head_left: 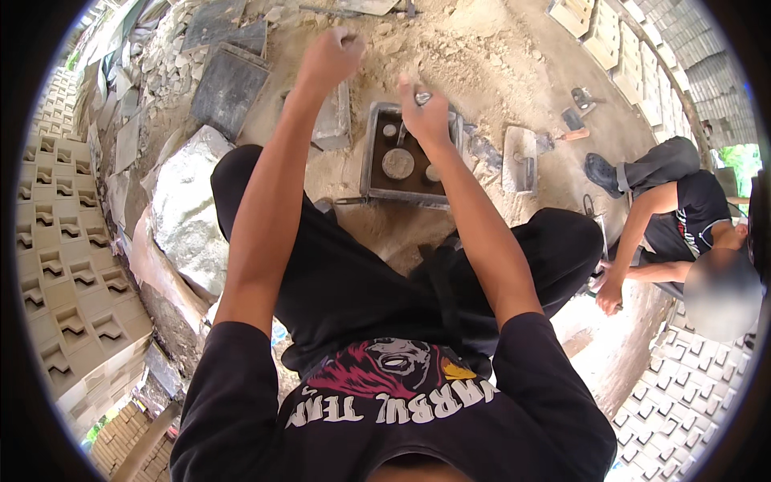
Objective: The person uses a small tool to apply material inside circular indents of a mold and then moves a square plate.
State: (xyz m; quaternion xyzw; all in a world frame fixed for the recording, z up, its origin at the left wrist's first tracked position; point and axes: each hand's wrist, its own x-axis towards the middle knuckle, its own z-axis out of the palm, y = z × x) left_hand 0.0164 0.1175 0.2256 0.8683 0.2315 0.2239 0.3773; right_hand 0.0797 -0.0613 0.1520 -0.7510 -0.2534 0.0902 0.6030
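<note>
Right hand (427, 116): fingers curled; exact closure and contents indeterminable. Left hand (332, 60), forward-left of it: curled, blurred, likewise indeterminable. Rectangular box frame (405, 198): beneath the right hand; presumably heavy, rigid. Grasp opposite walls.

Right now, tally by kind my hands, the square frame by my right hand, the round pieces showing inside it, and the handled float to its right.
Hands, left hand and right hand: 2
Square frame: 1
Round pieces showing: 3, one partly hidden by your right forearm
Handled float: 1
Total: 7
</note>
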